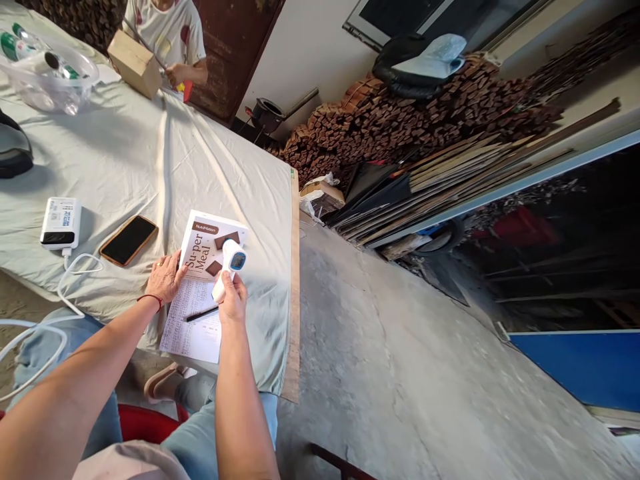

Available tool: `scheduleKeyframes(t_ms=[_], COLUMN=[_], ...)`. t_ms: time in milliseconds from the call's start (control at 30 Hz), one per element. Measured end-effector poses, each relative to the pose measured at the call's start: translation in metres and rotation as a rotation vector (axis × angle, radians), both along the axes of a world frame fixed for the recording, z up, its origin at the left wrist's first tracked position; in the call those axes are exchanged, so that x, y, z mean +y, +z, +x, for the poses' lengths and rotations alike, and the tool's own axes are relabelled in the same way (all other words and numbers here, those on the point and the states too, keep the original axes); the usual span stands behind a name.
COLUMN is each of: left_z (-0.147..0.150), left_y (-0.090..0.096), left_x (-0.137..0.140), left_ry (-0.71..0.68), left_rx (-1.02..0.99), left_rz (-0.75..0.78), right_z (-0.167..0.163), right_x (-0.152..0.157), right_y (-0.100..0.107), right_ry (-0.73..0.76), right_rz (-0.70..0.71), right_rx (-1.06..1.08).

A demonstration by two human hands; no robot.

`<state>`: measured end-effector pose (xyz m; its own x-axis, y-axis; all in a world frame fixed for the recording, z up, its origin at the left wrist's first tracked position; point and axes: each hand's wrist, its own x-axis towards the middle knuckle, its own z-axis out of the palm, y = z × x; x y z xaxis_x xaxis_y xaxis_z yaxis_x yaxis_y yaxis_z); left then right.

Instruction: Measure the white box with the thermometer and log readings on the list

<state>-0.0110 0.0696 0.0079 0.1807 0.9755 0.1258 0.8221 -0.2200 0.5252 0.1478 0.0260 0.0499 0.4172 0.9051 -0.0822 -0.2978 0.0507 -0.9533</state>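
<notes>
A white box (200, 243) printed "NutriMotion Su-per Meal" sits on the cloth-covered table, at the top end of a sheet of handwritten paper (185, 333). My left hand (166, 279) is at the lower left corner of the box, with thumb and fingers against its edge. In my right hand (233, 303) is a white infrared thermometer (231, 257), held by its handle over the box's right side. Its small blue-rimmed screen faces me. A black pen (201, 314) lies across the paper, just left of my right wrist.
Left of my hands are a phone (129, 241) and a white power bank (61, 223) with a white cable (63, 287). A plastic basin (50, 90) holds bottles. Across the table, a person (167, 40) is beside a cardboard box (134, 63). Stacked firewood (360, 130) lines the wall.
</notes>
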Motion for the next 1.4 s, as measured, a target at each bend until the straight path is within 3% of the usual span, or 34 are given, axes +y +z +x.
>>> scheduleKeyframes(t_ms=[600,700,833,933,1033,1100,1200,1400], left_z=[-0.001,-0.002,0.000,0.001,0.003,0.004,0.006,0.010], left_y=[-0.002,0.000,0.004,0.007,0.010,0.012,0.012,0.009], left_x=[0.001,0.000,-0.001,-0.001,-0.002,-0.002,-0.002,-0.002], left_ry=[-0.012,-0.015,-0.016,-0.027,-0.053,-0.056,-0.045,-0.065], left_rx=[0.006,-0.002,-0.012,-0.005,0.044,0.069,0.106,0.171], left_rz=[0.022,0.014,-0.002,-0.016,-0.032,-0.040,-0.043,-0.006], right_z=[-0.009,0.010,0.061,0.096,0.106,0.096,0.069,0.052], right_x=[-0.005,-0.017,-0.038,-0.054,-0.065,-0.068,-0.067,-0.067], right_y=[0.012,-0.002,-0.038,-0.065,-0.078,-0.080,-0.078,-0.067], right_ry=[0.008,-0.123,-0.335,-0.380,-0.401,-0.361,-0.127,0.179], right_rz=[-0.010,-0.017,-0.170,-0.270,-0.255,-0.194,-0.103,-0.123], right_rx=[-0.049,-0.232,-0.660,-1.029,-1.255,-1.335,-1.430,-1.473])
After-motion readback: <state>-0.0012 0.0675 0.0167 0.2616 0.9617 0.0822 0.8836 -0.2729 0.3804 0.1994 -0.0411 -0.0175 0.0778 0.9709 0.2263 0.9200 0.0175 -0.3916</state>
